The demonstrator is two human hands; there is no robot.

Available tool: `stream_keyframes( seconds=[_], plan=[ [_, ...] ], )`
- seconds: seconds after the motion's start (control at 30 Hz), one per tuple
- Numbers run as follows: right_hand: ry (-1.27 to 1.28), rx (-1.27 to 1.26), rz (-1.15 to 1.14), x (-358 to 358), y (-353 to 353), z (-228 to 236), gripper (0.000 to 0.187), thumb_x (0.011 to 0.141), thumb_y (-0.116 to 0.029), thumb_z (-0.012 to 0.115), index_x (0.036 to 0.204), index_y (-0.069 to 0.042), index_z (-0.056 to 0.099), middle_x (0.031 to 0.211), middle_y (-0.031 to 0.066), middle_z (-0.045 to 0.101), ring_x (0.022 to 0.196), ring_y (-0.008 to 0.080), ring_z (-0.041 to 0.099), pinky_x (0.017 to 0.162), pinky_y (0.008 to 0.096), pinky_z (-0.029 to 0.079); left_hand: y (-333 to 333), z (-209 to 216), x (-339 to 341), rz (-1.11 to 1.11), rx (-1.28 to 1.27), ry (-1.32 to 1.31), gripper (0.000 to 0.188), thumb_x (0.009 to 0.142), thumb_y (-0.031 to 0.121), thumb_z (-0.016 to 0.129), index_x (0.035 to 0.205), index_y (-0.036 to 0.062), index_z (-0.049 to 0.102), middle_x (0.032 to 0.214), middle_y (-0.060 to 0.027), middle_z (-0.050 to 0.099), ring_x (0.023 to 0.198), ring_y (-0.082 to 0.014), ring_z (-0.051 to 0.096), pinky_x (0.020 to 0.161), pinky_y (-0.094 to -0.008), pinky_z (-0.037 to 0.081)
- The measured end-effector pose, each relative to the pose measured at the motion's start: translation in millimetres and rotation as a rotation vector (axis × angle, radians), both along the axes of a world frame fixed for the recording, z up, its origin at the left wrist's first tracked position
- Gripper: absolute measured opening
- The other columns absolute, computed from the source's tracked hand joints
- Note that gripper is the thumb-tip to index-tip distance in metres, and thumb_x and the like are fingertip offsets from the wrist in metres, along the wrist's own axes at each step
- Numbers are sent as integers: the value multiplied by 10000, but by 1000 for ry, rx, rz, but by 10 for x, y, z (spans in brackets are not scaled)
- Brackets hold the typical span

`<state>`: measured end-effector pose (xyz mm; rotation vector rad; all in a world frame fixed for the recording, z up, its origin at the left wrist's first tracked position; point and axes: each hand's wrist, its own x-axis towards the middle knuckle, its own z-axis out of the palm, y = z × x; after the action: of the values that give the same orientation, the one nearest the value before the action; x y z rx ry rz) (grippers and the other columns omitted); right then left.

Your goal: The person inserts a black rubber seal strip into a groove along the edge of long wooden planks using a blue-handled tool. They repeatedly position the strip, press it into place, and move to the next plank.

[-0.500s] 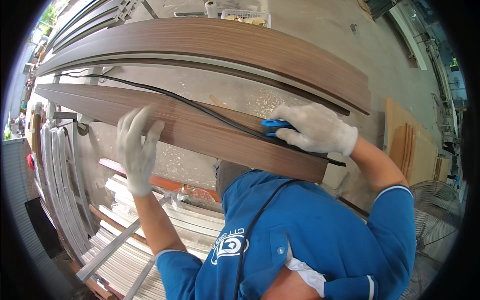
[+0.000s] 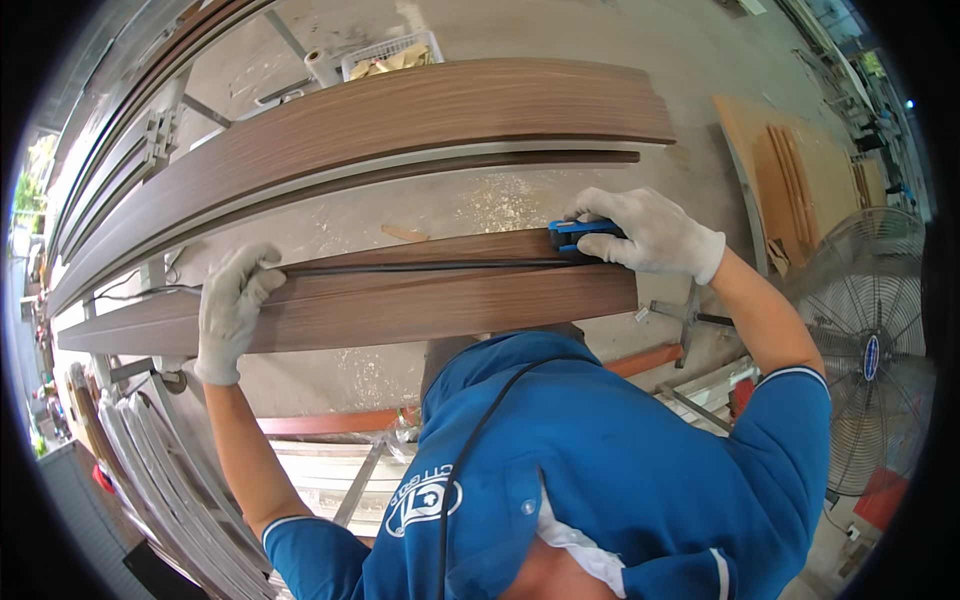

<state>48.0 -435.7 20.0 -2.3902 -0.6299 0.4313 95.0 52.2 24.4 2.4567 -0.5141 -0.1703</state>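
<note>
A long brown wood-grain board [image 2: 460, 302] lies across in front of my body. A black cord [image 2: 430, 267] runs nearly straight along its top between my hands. My left hand [image 2: 232, 315], in a white knit glove, is closed on the cord near the board's left part. The cord trails on beyond it to the left. My gloved right hand [image 2: 652, 235] grips a small blue-and-black hand tool [image 2: 568, 236] above the board's right end. The cord reaches under that hand; whether it passes through the tool is hidden.
Beyond lies another wide brown board [image 2: 470, 100] with a thin dark strip [image 2: 500, 158] beside it. A white basket [image 2: 395, 52] stands at the back. A large fan [image 2: 865, 340] and leaning wood panels [image 2: 775, 190] are at the right. Sawdust [image 2: 500, 205] dots the floor.
My left hand has gone from spread fingers to closing on the cord, moving left and down. The cord, slanted before, now lies straighter along the board. The view has shifted.
</note>
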Motion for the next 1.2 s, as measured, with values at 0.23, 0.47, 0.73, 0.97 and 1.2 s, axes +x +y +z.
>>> stream_keyframes(
  seconds=[0.23,0.47,0.73,0.97,1.2],
  plan=[
    [-2,-85,57,7,-170,75,238,945,-228,724,1151,-130,659,869,108,747,765,343,713,676,443,540,64,-322,-124,43,259,-313,197,940,293,690,900,101,693,863,-48,688,900,-288,611,885,-414,437],
    [-55,-70,138,0,-339,32,157,929,-204,737,1067,-131,716,805,92,726,715,309,702,646,415,549,-14,-520,-205,186,302,-489,174,939,280,687,885,114,694,851,-48,672,938,-306,593,903,-427,437],
    [-77,-38,279,151,81,-28,228,958,-231,710,1149,-106,713,924,94,764,779,298,732,662,401,574,7,-507,-243,282,264,-397,137,906,243,707,869,112,704,859,-49,689,955,-318,600,897,-432,450],
    [-144,-12,437,404,800,-184,250,981,-238,676,1194,-108,671,880,113,745,750,320,726,640,441,557,49,-568,-266,299,226,-389,123,884,229,713,853,110,708,866,-52,712,970,-322,607,910,-437,462],
    [-108,-56,565,762,1943,-188,164,1000,-231,630,1077,-87,643,762,165,700,698,378,712,622,486,548,91,-615,-241,287,160,-427,132,882,209,703,841,83,696,807,-78,658,931,-326,581,879,-442,444]
  ],
)
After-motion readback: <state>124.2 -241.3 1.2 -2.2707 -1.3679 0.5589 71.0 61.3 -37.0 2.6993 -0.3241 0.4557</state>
